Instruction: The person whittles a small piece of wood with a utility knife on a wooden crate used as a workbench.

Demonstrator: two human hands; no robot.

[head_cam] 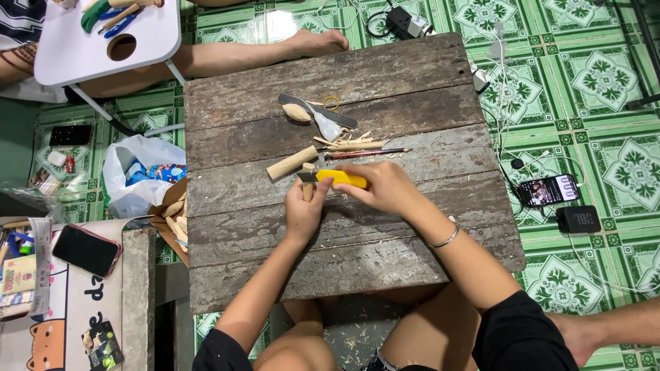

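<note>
My left hand (304, 208) grips a small piece of light wood (309, 169) that stands up from the fist, above the grey plank board (412, 75). My right hand (386, 185) holds a yellow utility knife (342, 178), its blade against the small wood piece. Just beyond lies a short round wooden dowel (292, 163). A red pencil (364, 153) and a pile of wood shavings (347, 143) lie behind the knife. Farther back rest a carved wooden piece (296, 113), a pale spoon-shaped piece (327, 126), a dark flat file (317, 110) and a rubber band (331, 102).
A small white folding table (103, 41) with tools stands at the upper left, another person's leg (261, 55) beside it. A plastic bag (137, 172) and cardboard box with wood pieces (173, 218) sit left of the board. Two phones (86, 250) (548, 190), a black box (577, 219) and cables lie around.
</note>
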